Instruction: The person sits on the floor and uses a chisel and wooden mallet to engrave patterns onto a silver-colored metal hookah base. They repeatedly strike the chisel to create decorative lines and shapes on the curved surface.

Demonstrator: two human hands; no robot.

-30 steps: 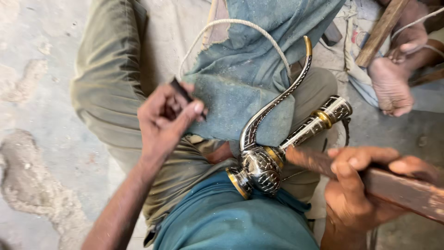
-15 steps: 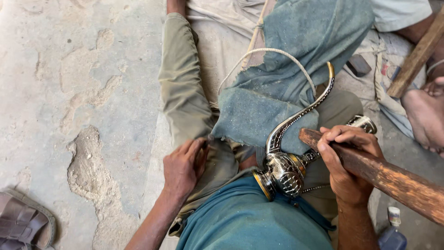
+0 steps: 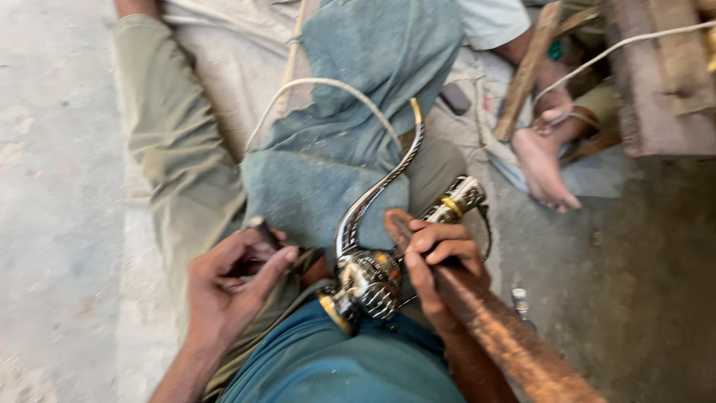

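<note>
Nearest, a teal shirt (image 3: 328, 369) fills the bottom edge. The right hand (image 3: 436, 272) is closed around a rusty wooden bar (image 3: 507, 336) and presses against an ornate metal vessel (image 3: 369, 280) lying on the lap, its curved spout (image 3: 380, 186) rising over a dusty blue cloth (image 3: 335, 149). The left hand (image 3: 227, 283) pinches a small dark tool (image 3: 262, 230) just beside the vessel. Olive trousers (image 3: 171, 142) stretch along a grey concrete floor (image 3: 52, 186). Farther off, another person's bare foot (image 3: 541, 168) rests near a wooden block (image 3: 656, 82) and a white cord (image 3: 619, 48).
</note>
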